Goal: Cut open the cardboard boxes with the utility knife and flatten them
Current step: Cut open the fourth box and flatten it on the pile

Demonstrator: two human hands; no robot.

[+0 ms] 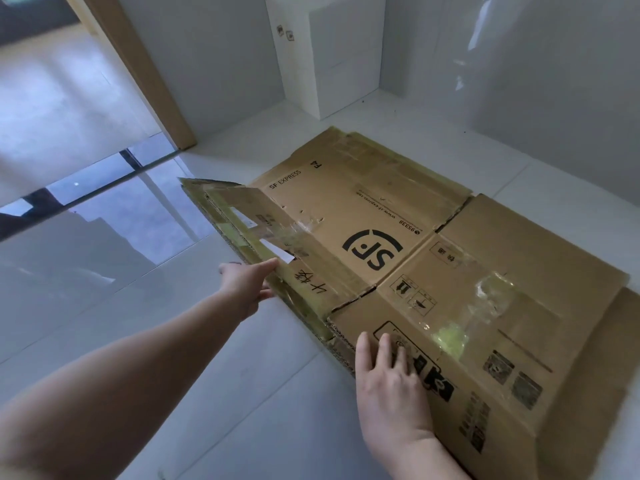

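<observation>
A large brown cardboard box [408, 216] with an SF Express logo lies flattened on the white tiled floor, strips of clear tape still on it. Its left flap [249, 220] is raised off the floor. My left hand [247, 282] grips the near edge of that flap, thumb on top and fingers underneath. My right hand [388, 382] presses flat, fingers straight, on the near panel of the box by its printed symbols. No utility knife is in view.
A white rectangular box [325, 53] stands against the white wall at the back. A wooden door frame [138, 64] rises at the left, with a dark glass strip [114, 181] set in the floor beside it. Glossy floor tiles surround the cardboard.
</observation>
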